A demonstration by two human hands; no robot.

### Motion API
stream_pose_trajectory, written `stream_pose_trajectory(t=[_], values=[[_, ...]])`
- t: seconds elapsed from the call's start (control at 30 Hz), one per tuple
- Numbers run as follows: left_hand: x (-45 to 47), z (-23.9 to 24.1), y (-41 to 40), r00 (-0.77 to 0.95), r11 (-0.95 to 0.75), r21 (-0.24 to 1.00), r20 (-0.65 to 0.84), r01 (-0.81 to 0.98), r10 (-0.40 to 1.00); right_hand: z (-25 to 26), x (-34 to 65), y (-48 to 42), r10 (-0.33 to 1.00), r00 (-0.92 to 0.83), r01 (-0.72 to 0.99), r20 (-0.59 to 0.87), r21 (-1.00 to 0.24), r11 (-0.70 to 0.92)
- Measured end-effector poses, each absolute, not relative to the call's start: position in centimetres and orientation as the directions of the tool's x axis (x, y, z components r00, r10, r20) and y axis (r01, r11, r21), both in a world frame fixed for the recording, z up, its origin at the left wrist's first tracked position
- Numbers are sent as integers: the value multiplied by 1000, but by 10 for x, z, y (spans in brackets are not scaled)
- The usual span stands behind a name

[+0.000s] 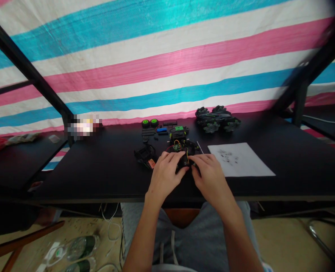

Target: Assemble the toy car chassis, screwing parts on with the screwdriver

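Note:
My left hand (166, 170) and my right hand (210, 170) are closed around a black toy car chassis (190, 146), gripping it from both sides near the table's front edge. A small green circuit board (178, 147) with red and yellow wires shows on the chassis beyond my fingers. Its near part is largely covered by my fingertips and thumbs. Close to my left hand lies a black plastic frame (144, 154) with an orange-brown piece (152, 163) at its corner. Just behind the chassis is a black block with a green top (178, 129).
Farther back lie two green-hubbed wheels (145, 123), a blue cylindrical part (162, 130) and flat black pieces (148, 132). A black vehicle with chunky wheels (217, 119) stands at the back right. Several tiny dark parts (228, 156) rest on white paper (252, 162). Black posts (301, 102) flank the table.

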State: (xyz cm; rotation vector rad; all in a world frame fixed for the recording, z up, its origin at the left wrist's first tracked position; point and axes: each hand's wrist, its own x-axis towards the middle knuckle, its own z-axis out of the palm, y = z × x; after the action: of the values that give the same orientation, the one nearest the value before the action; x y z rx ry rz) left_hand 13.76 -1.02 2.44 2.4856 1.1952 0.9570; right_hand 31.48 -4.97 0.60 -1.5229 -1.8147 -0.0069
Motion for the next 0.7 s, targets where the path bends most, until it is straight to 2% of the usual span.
stream_pose_trajectory(t=[0.3, 0.7], values=[[139, 23, -13, 415, -611, 576, 448, 543, 792, 8, 314, -54, 856, -85, 848, 510, -414, 331], [140, 13, -25, 397, -635, 559, 497, 534, 772, 0, 320, -49, 830, -89, 835, 550, -413, 363]])
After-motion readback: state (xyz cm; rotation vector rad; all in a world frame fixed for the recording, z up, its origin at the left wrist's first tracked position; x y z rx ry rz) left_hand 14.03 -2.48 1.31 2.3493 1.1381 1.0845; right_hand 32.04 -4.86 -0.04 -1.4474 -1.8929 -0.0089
